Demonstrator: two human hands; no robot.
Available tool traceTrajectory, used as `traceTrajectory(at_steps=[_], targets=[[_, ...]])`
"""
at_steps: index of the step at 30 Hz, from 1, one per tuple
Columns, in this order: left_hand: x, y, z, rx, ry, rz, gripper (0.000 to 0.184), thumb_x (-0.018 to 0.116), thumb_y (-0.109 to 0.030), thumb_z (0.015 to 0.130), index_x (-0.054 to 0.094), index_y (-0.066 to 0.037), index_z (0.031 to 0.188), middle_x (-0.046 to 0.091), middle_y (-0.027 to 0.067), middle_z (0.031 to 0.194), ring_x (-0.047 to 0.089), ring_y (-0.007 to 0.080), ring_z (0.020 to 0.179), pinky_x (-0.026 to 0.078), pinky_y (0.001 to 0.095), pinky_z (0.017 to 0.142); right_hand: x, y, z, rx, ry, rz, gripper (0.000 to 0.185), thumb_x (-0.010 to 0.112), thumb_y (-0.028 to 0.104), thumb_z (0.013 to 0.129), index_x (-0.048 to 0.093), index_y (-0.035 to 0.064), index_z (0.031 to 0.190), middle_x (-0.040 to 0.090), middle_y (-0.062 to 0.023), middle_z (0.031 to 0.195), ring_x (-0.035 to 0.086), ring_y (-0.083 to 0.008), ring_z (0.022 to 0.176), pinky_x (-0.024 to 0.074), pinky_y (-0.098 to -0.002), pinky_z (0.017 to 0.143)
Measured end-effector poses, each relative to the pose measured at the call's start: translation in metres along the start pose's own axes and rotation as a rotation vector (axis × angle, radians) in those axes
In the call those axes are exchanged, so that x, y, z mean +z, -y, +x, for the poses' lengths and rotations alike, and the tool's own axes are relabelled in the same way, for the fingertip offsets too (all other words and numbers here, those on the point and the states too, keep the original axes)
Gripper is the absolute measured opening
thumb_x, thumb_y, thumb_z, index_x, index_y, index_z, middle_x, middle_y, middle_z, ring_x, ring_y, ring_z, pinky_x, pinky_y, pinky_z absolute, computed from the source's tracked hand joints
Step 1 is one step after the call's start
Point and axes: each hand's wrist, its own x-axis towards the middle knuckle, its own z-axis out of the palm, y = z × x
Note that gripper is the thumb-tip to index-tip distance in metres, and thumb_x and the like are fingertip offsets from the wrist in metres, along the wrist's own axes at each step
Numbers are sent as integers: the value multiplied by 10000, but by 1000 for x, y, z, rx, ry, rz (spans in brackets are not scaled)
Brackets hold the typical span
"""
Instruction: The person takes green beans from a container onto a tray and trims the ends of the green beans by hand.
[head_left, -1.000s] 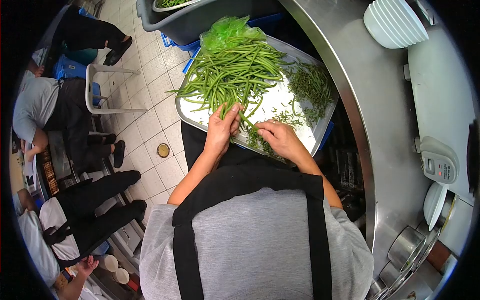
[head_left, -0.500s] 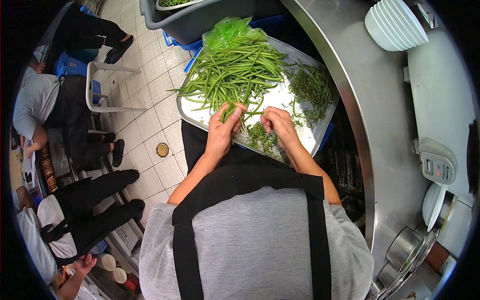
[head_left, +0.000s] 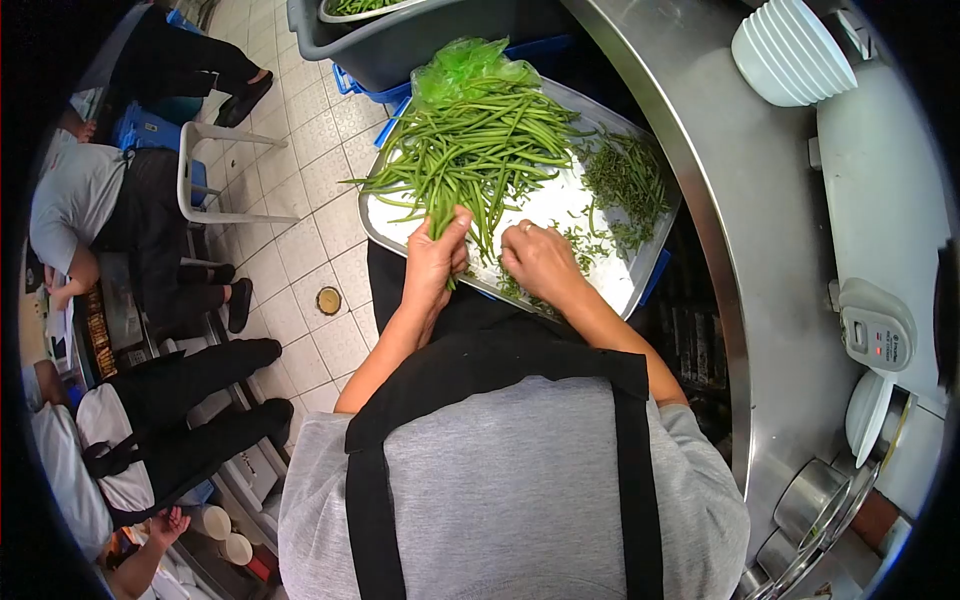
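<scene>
My left hand [head_left: 432, 268] is closed around several green beans, at the near edge of the bean pile. Beside it, my right hand [head_left: 543, 262] has its fingers curled together over the tray; whatever they may hold is hidden. Both hands are over a shallow tray [head_left: 545, 200] with a white bottom. Long green beans [head_left: 485, 135] lie heaped across its far left part, next to a crumpled green plastic bag [head_left: 462, 72]. Small dark green trimmings [head_left: 628, 190] are piled at the tray's right. More bits lie scattered near my right hand.
Beyond the tray stands a grey tub [head_left: 400, 48]. A steel counter [head_left: 715, 190] curves along the right, bearing stacked white bowls [head_left: 785, 55], a rice cooker [head_left: 878, 335] and metal pots [head_left: 808, 495]. A white stool [head_left: 190, 170] and several people occupy the left side.
The bean stretched between my hands no longer shows there. My right hand has turned knuckles-up and shifted slightly left. My left hand has moved a little left and still grips beans.
</scene>
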Motion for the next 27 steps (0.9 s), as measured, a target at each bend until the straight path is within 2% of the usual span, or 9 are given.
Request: traceTrajectory(at_steps=[2, 5, 7, 10, 14, 17, 21, 25, 27], targets=[[-3, 9, 3, -62, 77, 159, 149, 634, -163, 909, 637, -68, 1023, 471, -68, 643, 327, 18, 474, 249, 193, 438, -21, 8, 0, 118, -34, 210, 107, 629, 102, 770, 556, 42, 822, 618, -122, 784, 634, -313, 691, 499, -432, 621], [1, 14, 3, -119, 300, 398, 230, 661, -170, 891, 672, -34, 1077, 565, -42, 705, 413, 10, 556, 317, 195, 491, -44, 11, -3, 271, -36, 559, 106, 647, 78, 790, 582, 32, 860, 608, -43, 709, 600, -152, 617, 494, -296, 582], [5, 20, 2, 5, 383, 505, 185, 666, -186, 892, 676, -48, 1015, 535, -66, 687, 409, 14, 580, 310, 198, 504, -53, 11, -4, 358, -18, 731, 116, 677, 74, 800, 608, 25, 880, 588, 6, 682, 539, -53, 609, 464, -222, 572], [9, 24, 2, 79, 389, 562, 166, 677, -182, 887, 682, -31, 955, 564, -57, 713, 455, 27, 662, 363, 206, 583, -58, 5, -7, 371, -31, 760, 126, 680, 83, 803, 607, 21, 884, 590, 7, 674, 536, -47, 608, 466, -224, 577], [10, 15, -3, 19, 377, 628, 186, 673, -174, 887, 686, -4, 960, 599, -31, 729, 516, 45, 707, 428, 221, 637, -70, 7, -7, 82, -95, 270, 84, 656, 73, 797, 602, 18, 831, 630, -120, 696, 624, -270, 609, 506, -353, 584], [11, 16, -7, 47, 377, 546, 181, 671, -169, 888, 676, 1, 950, 590, -41, 721, 492, 34, 652, 406, 217, 579, -59, -9, -8, 77, -159, -56, 121, 632, 128, 821, 608, 16, 782, 629, -176, 732, 621, -367, 685, 501, -432, 627], [7, 12, -1, -85, 270, 307, 158, 662, -168, 895, 660, -23, 960, 563, -50, 692, 421, 10, 540, 326, 189, 478, -59, -16, -12, 216, 7, 127, 226, 583, 223, 881, 677, 20, 847, 640, -177, 757, 632, -355, 720, 498, -428, 662], [10, 9, 1, -83, 162, 205, 133, 638, -174, 914, 657, -57, 974, 548, -44, 668, 383, 3, 482, 270, 163, 436, -49, -4, -17, 387, 266, 726, 248, 534, 198, 958, 663, -6, 1013, 626, -27, 788, 566, -85, 645, 469, -249, 596], [11, 8, 0, -66, 145, 174, 132, 632, -173, 918, 655, -57, 977, 554, -42, 676, 377, 3, 481, 264, 167, 432, -40, -3, -18, 375, 305, 802, 251, 534, 199, 959, 658, -10, 1022, 624, -24, 799, 552, -87, 630, 464, -248, 588]])
